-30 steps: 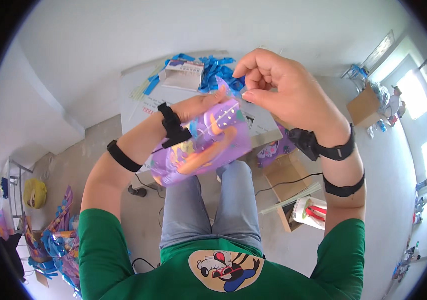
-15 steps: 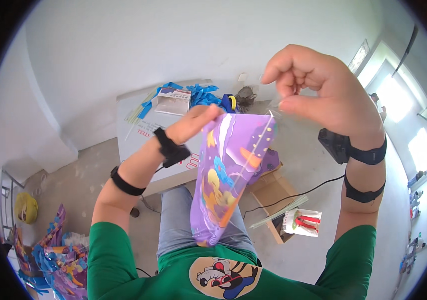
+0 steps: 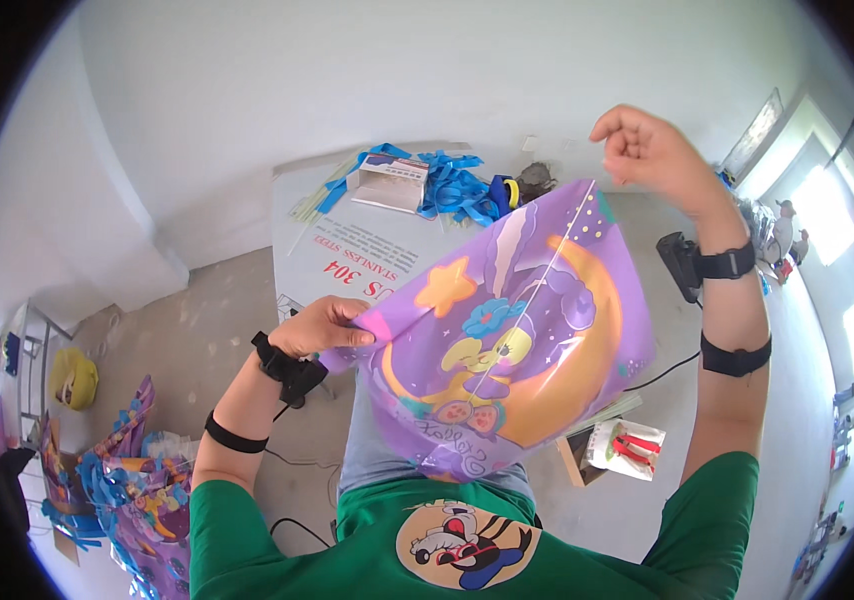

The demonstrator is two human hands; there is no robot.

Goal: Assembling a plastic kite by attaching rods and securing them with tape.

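Observation:
A glossy purple sheet (image 3: 507, 340) printed with a yellow moon, a star and a cartoon bunny hangs spread in front of my body. My left hand (image 3: 322, 325) pinches its left corner, thumb on top. A thin pale rod (image 3: 553, 250) slants across the sheet, ending near its upper tip. My right hand (image 3: 647, 150) is raised just beyond that tip, apart from the sheet, fingers curled toward the thumb. Whether something small sits between those fingers cannot be made out.
Ahead is a grey table (image 3: 302, 245) with a small open box (image 3: 389, 187), tangled blue ribbon (image 3: 462, 185) and a blue-and-yellow tape roll (image 3: 503, 195). Red-handled pliers (image 3: 637, 447) lie on white packaging at the right. More printed sheets (image 3: 142, 500) pile at lower left, near a yellow bucket (image 3: 75, 380).
The sheet has swung from folded and narrow to spread wide, facing me. My left hand has moved down and left with its corner. My right hand has moved outward, its fingers curling closer together.

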